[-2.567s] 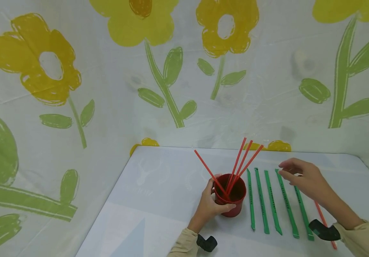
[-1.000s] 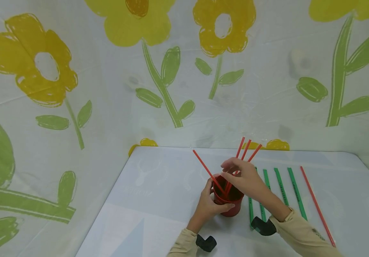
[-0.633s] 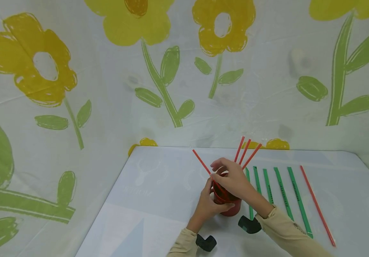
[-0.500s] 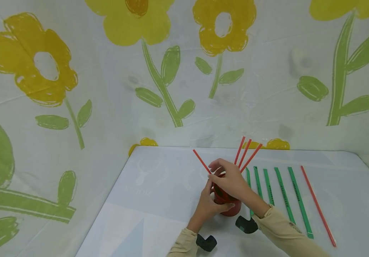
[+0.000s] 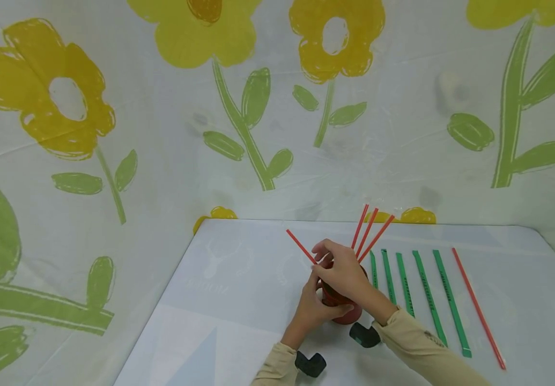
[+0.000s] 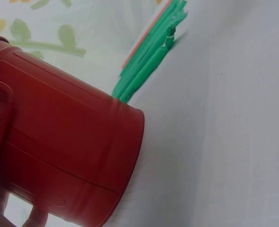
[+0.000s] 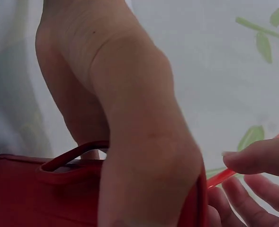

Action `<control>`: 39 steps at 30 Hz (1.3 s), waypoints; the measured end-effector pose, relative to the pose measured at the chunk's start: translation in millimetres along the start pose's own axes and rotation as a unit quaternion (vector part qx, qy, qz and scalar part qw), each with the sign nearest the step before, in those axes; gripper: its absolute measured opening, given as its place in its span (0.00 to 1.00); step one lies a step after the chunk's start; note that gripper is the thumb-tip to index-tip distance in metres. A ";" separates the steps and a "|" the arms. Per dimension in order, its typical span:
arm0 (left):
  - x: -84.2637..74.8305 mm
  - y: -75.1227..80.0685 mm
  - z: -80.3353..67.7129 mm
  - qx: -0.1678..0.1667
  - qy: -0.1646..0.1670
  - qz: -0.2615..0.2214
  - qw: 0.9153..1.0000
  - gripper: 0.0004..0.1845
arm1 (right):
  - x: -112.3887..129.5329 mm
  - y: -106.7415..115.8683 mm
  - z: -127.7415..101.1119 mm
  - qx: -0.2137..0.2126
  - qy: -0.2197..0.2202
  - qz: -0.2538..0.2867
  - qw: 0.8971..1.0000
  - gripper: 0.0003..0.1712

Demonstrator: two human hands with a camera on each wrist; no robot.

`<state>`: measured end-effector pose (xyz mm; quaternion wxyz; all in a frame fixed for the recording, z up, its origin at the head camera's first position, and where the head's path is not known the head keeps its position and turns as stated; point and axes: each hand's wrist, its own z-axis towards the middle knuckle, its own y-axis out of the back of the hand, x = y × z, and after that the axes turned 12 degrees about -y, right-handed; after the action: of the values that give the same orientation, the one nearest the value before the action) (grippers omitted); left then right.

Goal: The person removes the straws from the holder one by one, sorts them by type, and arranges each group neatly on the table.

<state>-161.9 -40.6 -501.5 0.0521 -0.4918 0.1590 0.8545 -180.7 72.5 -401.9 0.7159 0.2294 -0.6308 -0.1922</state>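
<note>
My left hand (image 5: 307,311) grips a red cup (image 5: 347,317) standing on the table, fingers behind it and thumb across its front. A loop handle shows on the cup (image 6: 68,137) in the left wrist view. Over the rim, my right hand (image 5: 342,272) pinches a red straw (image 5: 300,246) that leans out to the left. The right wrist view has the same straw (image 7: 221,177) between thumb and fingers. Three more red straws (image 5: 367,228) rise from the cup toward the back right. The cup's opening is mostly covered by my right hand.
Several green printed slim packets (image 5: 430,295) lie in a row on the white table (image 5: 238,300), right of the cup. Beyond them lies a loose red straw (image 5: 479,308). A flower-printed curtain (image 5: 171,161) closes off the back and left.
My right hand has come left from the green packets to the cup and taken hold of the left-leaning straw. That straw's tip has shifted slightly left and down. My left hand stays on the cup.
</note>
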 end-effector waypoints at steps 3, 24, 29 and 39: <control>-0.7 -0.5 0.7 -0.001 -0.015 -0.007 1.000 0.46 | -1.0 -0.3 0.5 -0.006 -0.006 -0.005 1.000 0.15; -1.0 3.5 -0.8 0.002 -0.034 0.008 0.999 0.45 | -19.9 15.5 -8.0 -0.074 0.021 0.030 0.997 0.13; -19.6 4.4 1.3 0.002 -0.047 0.001 0.999 0.43 | -25.6 21.9 -9.2 -0.091 0.018 0.043 0.995 0.13; -36.7 4.4 3.6 0.004 -0.040 -0.015 0.999 0.43 | -23.7 44.8 -12.8 -0.133 0.030 0.052 0.989 0.14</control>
<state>-147.2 -41.1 -467.4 0.0735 -0.4598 0.1525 0.8718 -171.7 123.7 -396.9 0.7678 0.1048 -0.5887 -0.2298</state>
